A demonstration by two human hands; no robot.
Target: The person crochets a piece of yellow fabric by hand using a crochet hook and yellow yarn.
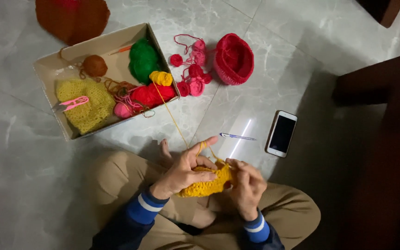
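Note:
A yellow crochet piece (205, 184) sits between both hands above my crossed legs. My left hand (185, 167) grips its left side, with the yellow strand looped over the raised index finger. My right hand (246, 183) pinches the right edge of the piece; any hook in it is hidden by the fingers. The strand (172, 115) runs up across the floor to a yellow yarn ball (161, 78) in a cardboard box (52, 69).
The box also holds green (143, 60), red (151, 95), brown (94, 65) and pink yarn, a yellow knitted piece (86, 104) and pink snips (72, 103). Small red and pink crochet flowers (193, 76), a red crochet basket (234, 59), a pen-like tool (237, 136) and a phone (282, 134) lie on the marble floor. Dark furniture (380, 139) stands right.

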